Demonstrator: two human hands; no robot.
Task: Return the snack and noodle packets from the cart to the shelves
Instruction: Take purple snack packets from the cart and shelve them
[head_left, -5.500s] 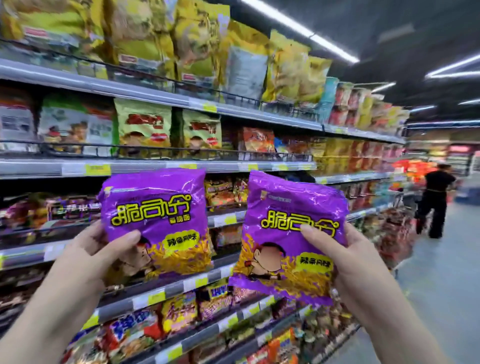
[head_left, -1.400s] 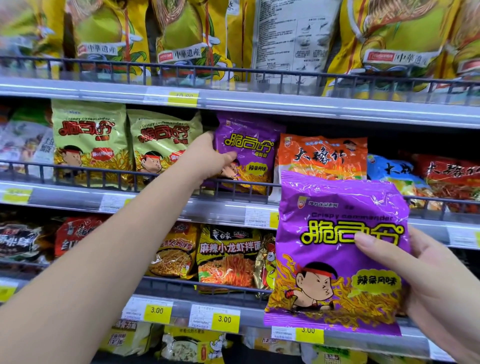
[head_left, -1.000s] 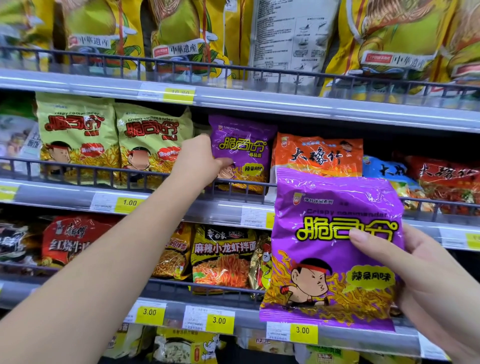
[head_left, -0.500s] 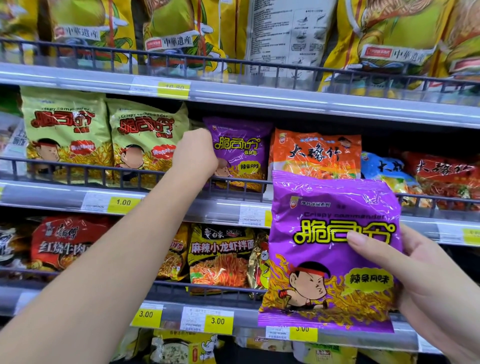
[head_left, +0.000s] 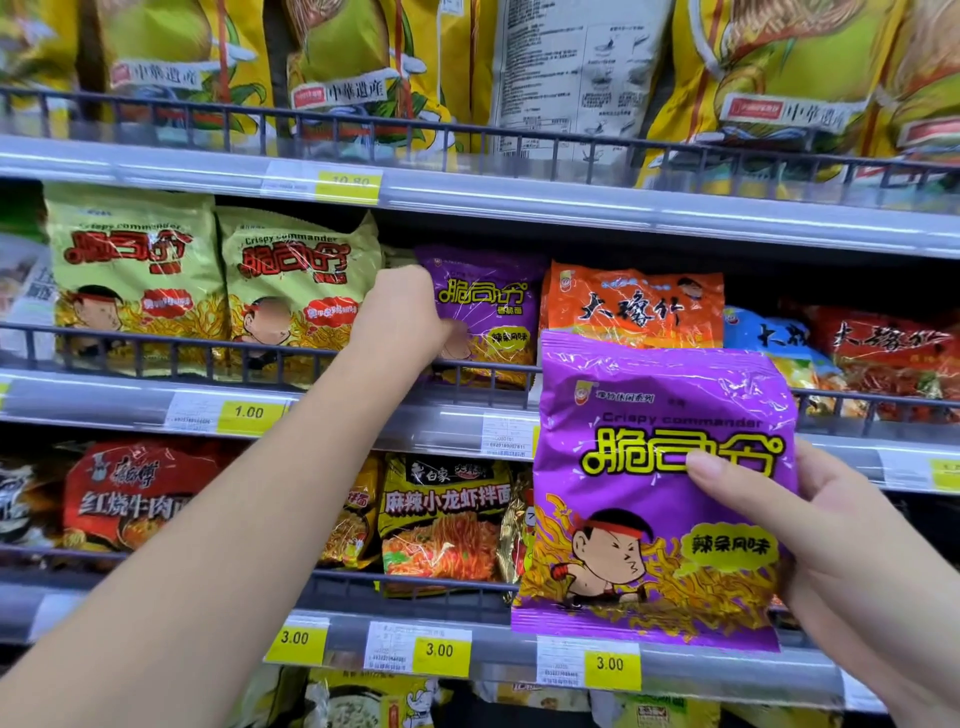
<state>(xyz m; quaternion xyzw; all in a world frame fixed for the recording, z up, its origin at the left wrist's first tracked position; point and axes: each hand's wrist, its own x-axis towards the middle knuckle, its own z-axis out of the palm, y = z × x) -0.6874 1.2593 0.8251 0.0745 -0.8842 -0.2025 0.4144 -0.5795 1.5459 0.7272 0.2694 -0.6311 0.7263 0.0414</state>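
In the head view, the left hand (head_left: 408, 317) is seen raised to the middle shelf (head_left: 363, 415), curled against the left edge of the shelved purple packet (head_left: 488, 306). Whether that packet is gripped cannot be told, the fingers being hidden. The packet is stood upright behind the wire rail (head_left: 156, 343), between a green packet (head_left: 296, 291) and an orange packet (head_left: 634, 306). The held purple packet (head_left: 639, 467) is grasped by the right hand (head_left: 821, 545) before the shelves, the thumb laid across its front.
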